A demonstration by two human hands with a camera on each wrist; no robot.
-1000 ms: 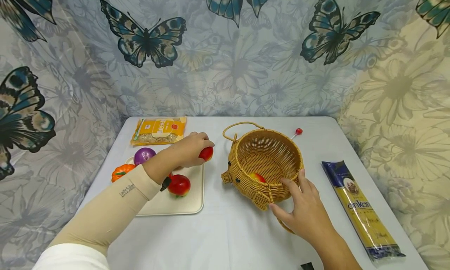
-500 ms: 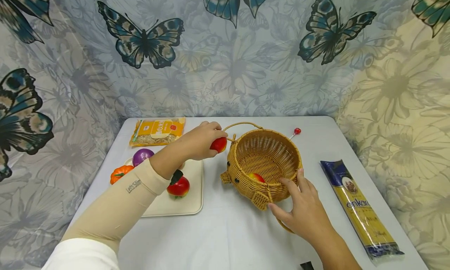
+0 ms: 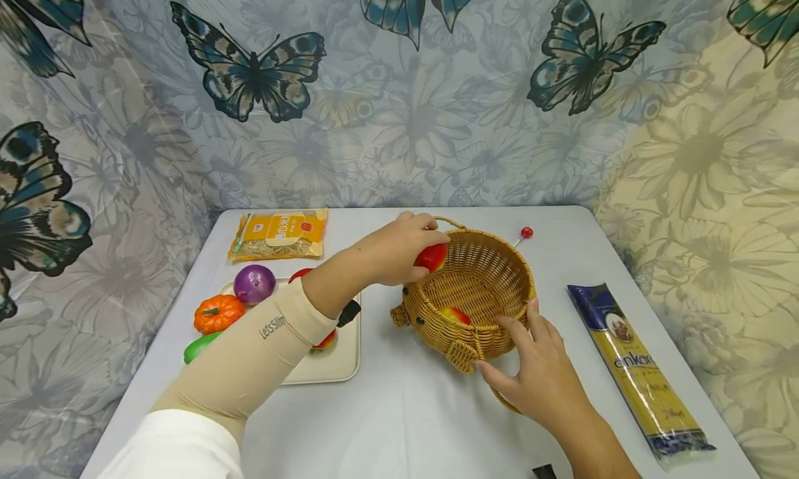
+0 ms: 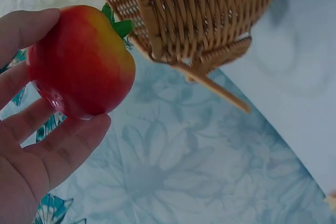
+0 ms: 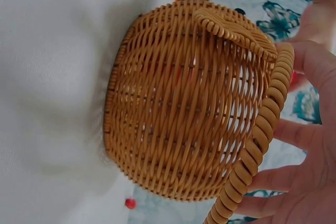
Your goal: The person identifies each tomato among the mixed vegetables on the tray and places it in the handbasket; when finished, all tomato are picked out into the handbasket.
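My left hand holds a red and yellow apple-shaped fruit by its fingertips. It is over the left rim of a round wicker basket with an animal face, and the left wrist view shows green leaves on the fruit. Another red and yellow fruit lies inside the basket. My right hand grips the near right rim, with fingers over the edge and thumb outside by the woven ear. In the right wrist view, the looped handle hangs across the front of that hand.
On the left, a cream tray carries red fruit partly hidden by my forearm. Beside it are a purple onion-like ball, an orange pumpkin and a green item. A yellow bag, lollipop and pasta pack lie around.
My left hand has carried the fruit rightward from above the tray to the basket's left rim. The right hand and the basket stay where they were.
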